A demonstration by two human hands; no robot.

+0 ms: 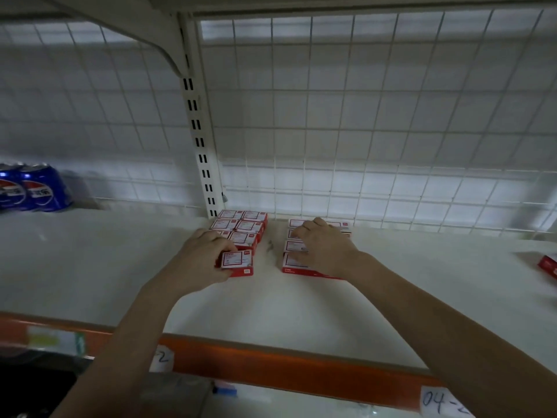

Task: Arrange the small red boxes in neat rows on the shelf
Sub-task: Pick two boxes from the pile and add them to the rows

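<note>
Head view of a white, smooth shelf (90,267) backed by a white wire-grid panel (361,116) and divided by a slotted metal upright (199,140). The shelf's front edge carries an orange strip (271,363) with white paper tags, one hand-marked "04-".

Small red boxes — flat, rectangular cartons with white labelled tops — lie in two groups at the back of the shelf. The left group (241,227) sits just beside the foot of the upright, in two columns running from the grid toward the viewer, box edges touching. The right group (294,262) forms a single column, separated from the left group by a bare strip of shelf.

The left hand (199,260) holds the nearest box (237,262) of the left group, fingers curled round its left edge, the box at the front end of the column. The right hand (325,245) rests palm-down on top of the right column, fingers loosely bent over the box tops; whether it grips one cannot be told.

One further red box (548,265) lies apart at the far right edge. Two blue cola cans (33,188) — cylindrical, glossy — stand at the far left against the grid.
</note>
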